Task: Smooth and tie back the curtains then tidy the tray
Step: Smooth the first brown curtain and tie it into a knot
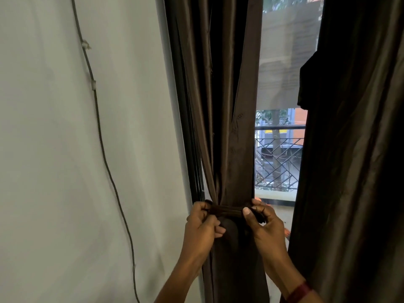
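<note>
The left dark brown curtain [227,106] hangs gathered into a narrow bundle beside the window. A brown tieback band [226,210] wraps across the front of that bundle at waist height. My left hand [202,224] pinches the band's left end, fingers curled. My right hand [262,221] pinches the band's right end between thumb and fingers. The right curtain [354,149] hangs loose and ungathered. No tray is in view.
A white wall [65,149] fills the left, with a thin cable [98,127] clipped down it. Between the curtains the window glass [282,84] shows a balcony railing [279,162] and buildings outside. A dark red band sits on my right wrist [299,291].
</note>
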